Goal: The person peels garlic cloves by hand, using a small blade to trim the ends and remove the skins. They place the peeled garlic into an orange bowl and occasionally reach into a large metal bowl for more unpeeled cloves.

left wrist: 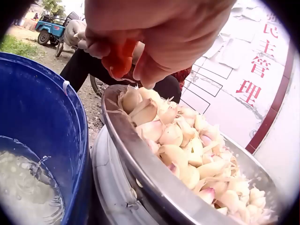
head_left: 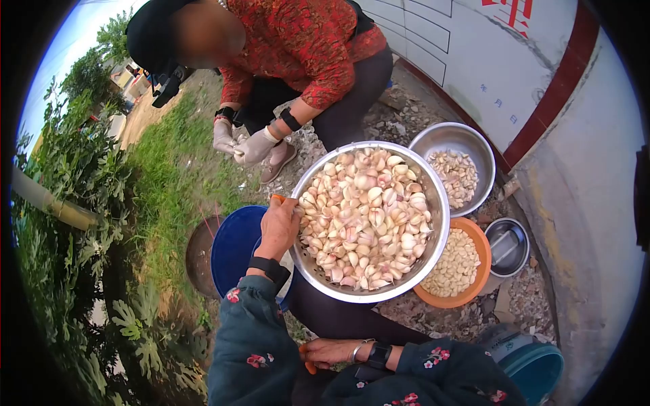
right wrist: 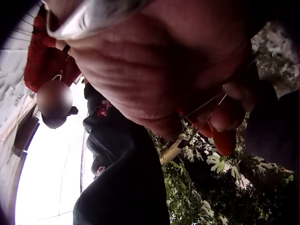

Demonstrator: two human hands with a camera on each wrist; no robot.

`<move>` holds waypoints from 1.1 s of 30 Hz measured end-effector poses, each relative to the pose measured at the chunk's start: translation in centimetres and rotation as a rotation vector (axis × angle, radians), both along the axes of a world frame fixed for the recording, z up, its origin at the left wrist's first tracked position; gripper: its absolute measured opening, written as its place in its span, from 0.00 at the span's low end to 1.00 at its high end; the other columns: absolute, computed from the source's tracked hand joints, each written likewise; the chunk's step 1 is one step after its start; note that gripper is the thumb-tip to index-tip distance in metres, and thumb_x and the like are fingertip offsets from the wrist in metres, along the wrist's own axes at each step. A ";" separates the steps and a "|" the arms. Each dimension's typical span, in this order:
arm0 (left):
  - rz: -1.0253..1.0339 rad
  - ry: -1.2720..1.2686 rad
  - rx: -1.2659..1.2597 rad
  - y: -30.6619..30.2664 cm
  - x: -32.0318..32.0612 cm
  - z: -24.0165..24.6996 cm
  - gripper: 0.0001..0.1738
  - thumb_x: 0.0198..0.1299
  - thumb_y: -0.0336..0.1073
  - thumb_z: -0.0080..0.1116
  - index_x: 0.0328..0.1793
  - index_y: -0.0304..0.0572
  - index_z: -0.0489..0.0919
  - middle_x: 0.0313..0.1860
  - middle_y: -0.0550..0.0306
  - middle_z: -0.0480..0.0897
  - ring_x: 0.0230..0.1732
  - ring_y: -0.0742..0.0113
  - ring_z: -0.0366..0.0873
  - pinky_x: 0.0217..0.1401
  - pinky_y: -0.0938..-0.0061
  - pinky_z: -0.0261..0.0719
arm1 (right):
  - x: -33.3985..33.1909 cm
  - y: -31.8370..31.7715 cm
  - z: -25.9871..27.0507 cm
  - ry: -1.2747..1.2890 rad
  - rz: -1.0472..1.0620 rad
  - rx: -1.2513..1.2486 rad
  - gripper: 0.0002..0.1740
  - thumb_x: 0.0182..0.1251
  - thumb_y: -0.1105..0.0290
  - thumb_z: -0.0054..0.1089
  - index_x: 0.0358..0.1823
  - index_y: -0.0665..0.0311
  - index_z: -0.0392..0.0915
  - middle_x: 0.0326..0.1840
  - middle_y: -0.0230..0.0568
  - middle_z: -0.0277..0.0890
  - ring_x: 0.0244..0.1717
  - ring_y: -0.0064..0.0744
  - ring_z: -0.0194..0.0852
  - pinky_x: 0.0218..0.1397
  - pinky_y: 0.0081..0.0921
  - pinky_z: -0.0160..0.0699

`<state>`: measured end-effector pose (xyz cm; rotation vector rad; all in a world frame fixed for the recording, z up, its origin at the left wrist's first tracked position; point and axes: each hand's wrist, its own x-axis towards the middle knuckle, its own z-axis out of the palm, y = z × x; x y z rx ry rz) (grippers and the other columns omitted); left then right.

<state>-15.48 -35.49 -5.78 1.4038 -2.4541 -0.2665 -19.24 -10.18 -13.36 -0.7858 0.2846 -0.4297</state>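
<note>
Hands, two: left hand (head_left: pixel 279 227) placed at left rim of steel basin (head_left: pixel 369 296), grasp not discernible; right hand (head_left: pixel 330 352) set lower, well apart, hold unclear. Garlic cloves (head_left: pixel 369 210) heaped in round basin, no long axis, right of left hand, nearer of pair.

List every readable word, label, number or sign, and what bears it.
"民主管理": red, on the white wall, left wrist view; the character above is too blurred to read.
"年 月 日": small, blue, same wall, head view.
No other text is readable.
</note>
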 end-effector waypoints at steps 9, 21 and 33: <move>-0.050 0.130 0.081 1.0 1.0 0.3 0.11 0.47 0.27 0.63 0.38 0.39 0.75 0.37 0.45 0.78 0.32 0.50 0.78 0.34 0.61 0.75 | -0.4 -0.2 0.8 0.004 0.016 -0.033 0.18 0.75 0.54 0.42 0.38 0.63 0.71 0.28 0.31 0.76 0.20 0.15 0.60 0.23 0.15 0.60; 0.098 1.286 0.739 8.9 5.6 3.1 0.18 0.60 0.20 0.56 0.57 0.34 0.75 0.46 0.53 0.82 0.37 0.70 0.81 0.41 0.79 0.78 | -0.9 -0.3 1.8 0.112 -0.004 0.013 0.27 0.74 0.43 0.40 0.36 0.62 0.70 0.23 0.30 0.70 0.19 0.15 0.58 0.21 0.16 0.56; 0.197 1.654 0.446 25.4 13.1 7.8 0.17 0.58 0.28 0.61 0.53 0.36 0.75 0.54 0.43 0.79 0.48 0.58 0.80 0.53 0.65 0.79 | -1.2 0.6 2.9 0.301 -0.084 -0.031 0.16 0.74 0.59 0.51 0.49 0.66 0.74 0.33 0.30 0.77 0.27 0.14 0.71 0.29 0.13 0.69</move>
